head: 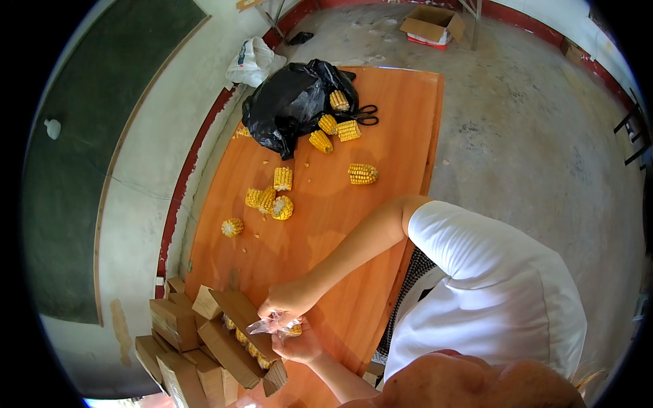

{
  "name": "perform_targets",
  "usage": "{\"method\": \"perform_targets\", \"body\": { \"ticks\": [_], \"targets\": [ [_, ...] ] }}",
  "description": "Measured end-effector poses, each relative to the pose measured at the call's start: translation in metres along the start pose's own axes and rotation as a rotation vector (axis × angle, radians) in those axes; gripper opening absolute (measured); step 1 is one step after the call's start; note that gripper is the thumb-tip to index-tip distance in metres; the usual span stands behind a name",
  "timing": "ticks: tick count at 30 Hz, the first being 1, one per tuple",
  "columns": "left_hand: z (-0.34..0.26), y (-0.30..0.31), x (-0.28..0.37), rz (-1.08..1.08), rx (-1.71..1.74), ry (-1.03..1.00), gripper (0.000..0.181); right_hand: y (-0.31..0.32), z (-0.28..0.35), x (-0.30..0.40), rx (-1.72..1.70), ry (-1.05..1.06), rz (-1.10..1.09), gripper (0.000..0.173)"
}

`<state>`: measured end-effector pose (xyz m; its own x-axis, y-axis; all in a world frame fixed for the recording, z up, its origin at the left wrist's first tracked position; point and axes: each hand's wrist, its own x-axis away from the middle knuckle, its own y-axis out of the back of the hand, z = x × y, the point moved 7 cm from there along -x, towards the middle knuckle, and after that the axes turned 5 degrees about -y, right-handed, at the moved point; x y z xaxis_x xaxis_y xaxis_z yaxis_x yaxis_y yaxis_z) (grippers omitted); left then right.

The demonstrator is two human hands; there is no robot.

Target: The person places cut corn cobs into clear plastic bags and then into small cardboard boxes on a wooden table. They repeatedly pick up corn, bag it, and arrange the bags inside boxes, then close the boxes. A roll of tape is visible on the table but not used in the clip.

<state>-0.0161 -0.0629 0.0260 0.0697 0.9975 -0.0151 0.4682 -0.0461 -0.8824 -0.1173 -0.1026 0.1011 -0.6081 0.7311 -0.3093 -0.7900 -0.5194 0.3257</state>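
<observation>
My right hand point(290, 301) pinches the upper part of a clear plastic bag point(262, 326). Just below it, my left hand point(301, 347) holds the same bag with a yellow piece of corn cob point(295, 329) in it. Beside both hands stands an open, narrow cardboard box point(229, 352) with a row of corn pieces point(252, 349) inside. Several cut corn cobs lie loose on the orange wooden table, among them a cob piece point(283, 179) and a darker-spotted cob point(363, 174). More lie by a black plastic bag point(291, 97) at the far end.
Closed cardboard boxes point(173, 324) are piled left of the open box. Black-handled scissors point(367, 115) lie beside the black bag. Loose kernels dot the table point(326, 245). A white sack point(251, 61) rests by the wall, and an open carton point(431, 25) stands on the floor.
</observation>
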Motion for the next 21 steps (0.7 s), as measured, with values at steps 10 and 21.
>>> {"method": "perform_targets", "body": {
  "ticks": [10,21],
  "targets": [
    [0.006,0.021,-0.004,0.040,-0.274,0.006,0.060,0.018,-0.002,-0.002,0.105,0.061,-0.045,0.023],
    [0.001,0.007,-0.012,0.087,-0.457,-0.137,0.068,0.049,-0.007,-0.006,0.126,-0.049,0.040,0.015]
  ]
}}
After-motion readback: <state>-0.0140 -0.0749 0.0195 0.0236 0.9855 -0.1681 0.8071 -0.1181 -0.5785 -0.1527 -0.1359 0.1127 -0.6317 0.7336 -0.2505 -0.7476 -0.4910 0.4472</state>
